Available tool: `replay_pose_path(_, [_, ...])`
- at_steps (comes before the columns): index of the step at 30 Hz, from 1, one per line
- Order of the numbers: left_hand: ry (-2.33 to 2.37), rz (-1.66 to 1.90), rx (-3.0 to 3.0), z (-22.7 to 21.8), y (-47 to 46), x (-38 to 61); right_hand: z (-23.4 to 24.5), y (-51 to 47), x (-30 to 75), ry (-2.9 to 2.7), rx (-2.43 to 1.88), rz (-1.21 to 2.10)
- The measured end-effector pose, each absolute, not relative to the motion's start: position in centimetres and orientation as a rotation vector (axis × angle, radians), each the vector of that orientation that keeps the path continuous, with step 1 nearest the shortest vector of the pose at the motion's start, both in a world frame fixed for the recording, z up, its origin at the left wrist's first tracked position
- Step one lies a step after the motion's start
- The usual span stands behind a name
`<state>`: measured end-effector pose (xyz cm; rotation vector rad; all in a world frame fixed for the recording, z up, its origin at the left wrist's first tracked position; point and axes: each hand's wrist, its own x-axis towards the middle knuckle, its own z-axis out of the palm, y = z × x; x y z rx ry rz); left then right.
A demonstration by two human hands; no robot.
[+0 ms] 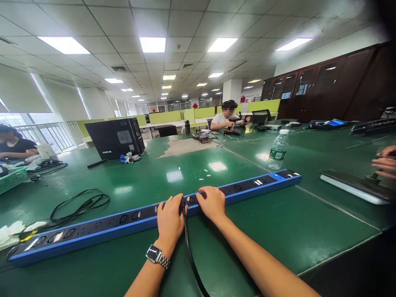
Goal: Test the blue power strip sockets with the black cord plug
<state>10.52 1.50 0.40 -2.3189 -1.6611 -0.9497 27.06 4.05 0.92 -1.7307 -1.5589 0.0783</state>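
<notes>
A long blue power strip (260, 189) with a black socket face lies slantwise across the table in front of me. My left hand (170, 218), with a watch on its wrist, is closed at the strip's middle, its thumb side against a black plug (183, 203). From that plug a black cord (190, 251) runs down toward me. The plug stands at the sockets; whether it is fully seated is hidden by my fingers. Just to the right, my right hand (213, 203) grips the strip, fingers curled over its far edge and thumb near an open socket.
On the green table (262, 235) are a water bottle (278, 150), a black computer case (114, 138), a coiled cable (83, 204) and a flat dark device (355, 185). Another person's hand (386, 161) is at right. Two people sit farther off.
</notes>
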Motion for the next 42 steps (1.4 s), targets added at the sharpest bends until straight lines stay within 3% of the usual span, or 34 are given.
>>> replay_pose_path(8, [-1.701, -0.913, -2.295, -0.6, 1.3, 10.2, 6.8, 2.8, 23.3, -1.938, -1.778, 0.476])
replay_pose_path(18, [-1.758, -0.954, -2.270, -0.9, 1.3, 10.4, 8.8, 3.0, 20.9, -2.174, -1.895, 0.314])
replay_pose_path(25, [-1.748, -0.927, -2.263, -1.2, 1.3, 10.4, 12.1, 3.4, 23.9, -2.068, -1.643, 0.270])
replay_pose_path(34, [-1.704, -0.941, -2.255, -1.5, 1.4, 10.3, 7.6, 4.5, 28.0, -1.772, -1.574, 1.028])
replay_pose_path(42, [-1.711, -0.978, -2.259, -1.2, 1.2, 10.4, 5.9, 4.8, 30.5, -1.670, -1.634, 1.040])
